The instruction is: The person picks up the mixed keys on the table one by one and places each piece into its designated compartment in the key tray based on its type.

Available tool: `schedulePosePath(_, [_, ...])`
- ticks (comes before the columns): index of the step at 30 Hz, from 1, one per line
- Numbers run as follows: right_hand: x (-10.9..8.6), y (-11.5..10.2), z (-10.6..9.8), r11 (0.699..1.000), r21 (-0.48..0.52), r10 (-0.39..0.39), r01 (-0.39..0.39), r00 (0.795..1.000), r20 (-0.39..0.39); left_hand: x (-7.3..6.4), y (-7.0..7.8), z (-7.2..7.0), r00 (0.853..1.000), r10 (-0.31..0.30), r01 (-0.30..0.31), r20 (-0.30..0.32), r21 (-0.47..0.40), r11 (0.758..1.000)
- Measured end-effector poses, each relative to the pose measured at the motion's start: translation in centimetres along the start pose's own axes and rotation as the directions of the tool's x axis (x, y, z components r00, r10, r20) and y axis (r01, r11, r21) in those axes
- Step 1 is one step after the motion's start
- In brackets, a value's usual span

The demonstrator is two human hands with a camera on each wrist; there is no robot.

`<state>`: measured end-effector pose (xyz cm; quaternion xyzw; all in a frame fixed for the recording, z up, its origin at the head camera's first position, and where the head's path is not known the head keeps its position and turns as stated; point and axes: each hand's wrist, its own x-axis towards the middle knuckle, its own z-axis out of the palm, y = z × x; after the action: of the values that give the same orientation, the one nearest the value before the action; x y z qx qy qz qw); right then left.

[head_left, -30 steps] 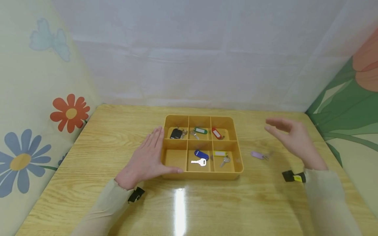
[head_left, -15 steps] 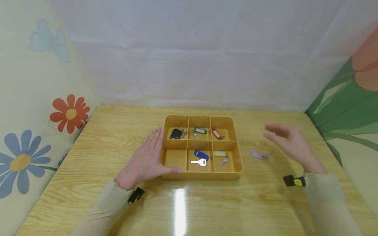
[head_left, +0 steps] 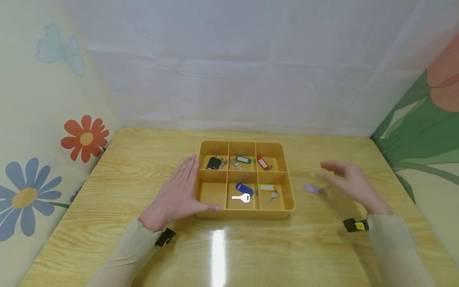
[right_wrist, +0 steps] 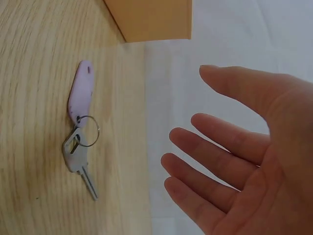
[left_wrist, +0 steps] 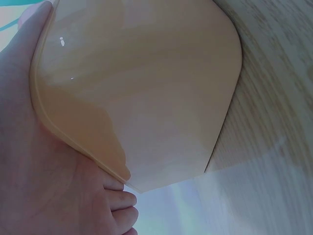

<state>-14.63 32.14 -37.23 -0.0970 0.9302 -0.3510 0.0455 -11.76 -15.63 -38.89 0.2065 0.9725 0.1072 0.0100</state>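
An orange-yellow tray (head_left: 244,214) with several compartments stands on the wooden table. Along its left side rests my left hand (head_left: 175,197), fingers straight, the thumb lying over the front rim. To the right of the tray, a key (right_wrist: 77,152) with a lilac tag (right_wrist: 81,93) on a ring lies on the table. Above it hovers my right hand (head_left: 349,185), fingers relaxed and apart from the thumb, holding nothing. Inside the tray lie keys with a black fob (head_left: 213,163), a green tag (head_left: 243,159), a red tag (head_left: 263,162), a blue tag (head_left: 244,189) and a yellow tag (head_left: 267,187).
The front left compartment (head_left: 211,193) shows only its bare floor. A white sheet (head_left: 229,71) hangs behind the table (head_left: 150,155). Printed flower panels stand at the left and right sides. Light glares off the table's front part.
My right hand has come lower and nearer, toward the key with the lilac tag. The left hand and the tray have stayed in place.
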Motion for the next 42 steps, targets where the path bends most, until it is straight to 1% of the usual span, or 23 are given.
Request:
schedulePosePath(5, [-0.1, 0.5, 0.1, 1.000, -0.004, 0.012, -0.012, 1.000, 0.009, 0.0, 0.0, 0.1, 1.000, 0.004, -0.004, -0.005, 0.002, 1.000])
schedulePosePath(10, [-0.2, 1.4, 0.2, 0.999, 0.001, 0.039, -0.039, 0.998, 0.045, 0.0, 0.0, 0.1, 1.000, 0.002, -0.002, -0.005, 0.000, 1.000])
schedulePosePath(14, [-0.2, 1.8, 0.4, 0.999, 0.004, 0.044, -0.045, 0.997, 0.064, 0.0, 0.0, 0.1, 1.000, 0.002, -0.002, -0.003, -0.003, 1.000])
schedulePosePath(20, [-0.3, 2.2, 0.6, 0.998, -0.020, 0.064, -0.063, 0.996, 0.068, 0.0, 0.0, 0.1, 1.000, 0.003, -0.003, 0.001, -0.002, 1.000])
schedulePosePath(34, [-0.2, 2.9, 1.3, 0.995, -0.023, 0.102, -0.100, 0.991, 0.087, 0.1, 0.0, 0.1, 1.000, -0.005, 0.005, 0.010, -0.001, 1.000])
schedulePosePath(37, [-0.2, 2.9, 1.3, 0.995, -0.022, 0.102, -0.101, 0.990, 0.096, 0.1, 0.0, 0.0, 1.000, -0.004, 0.004, 0.008, -0.001, 1.000])
schedulePosePath(42, [-0.3, 3.0, 1.5, 0.996, -0.026, 0.083, -0.081, 0.991, 0.101, 0.1, 0.0, 0.0, 1.000, -0.006, 0.006, 0.006, 0.000, 1.000])
